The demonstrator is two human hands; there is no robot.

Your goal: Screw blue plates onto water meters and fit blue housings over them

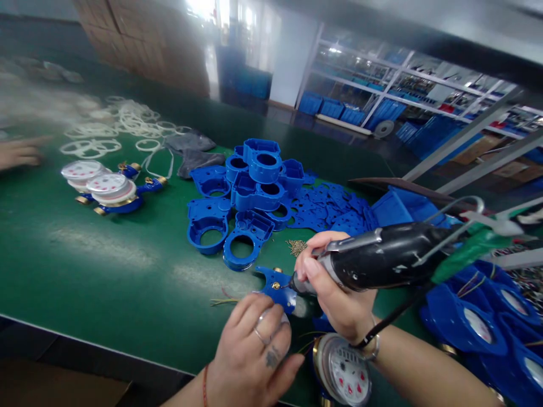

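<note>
In the head view, we see the blue plate [268,277] lying on the green table [139,294] between our two hands, just beyond the knuckles of the left hand [257,345] and to the left of the right hand [337,288]. Our right fingers are wrapped around the black power screwdriver [377,260], whose long axis runs nearly crosswise, its bit pointing left at a round brass piece [276,286] on the plate; whether they touch, we cannot tell. The plate's visible part slants from far left to near right, across the line of the tool. Our left fingers bend over its near side, but their tips are hidden, so we cannot tell if they pinch or merely press. The left hand lies nearer the plate; the right meets it only through the tool.
</note>
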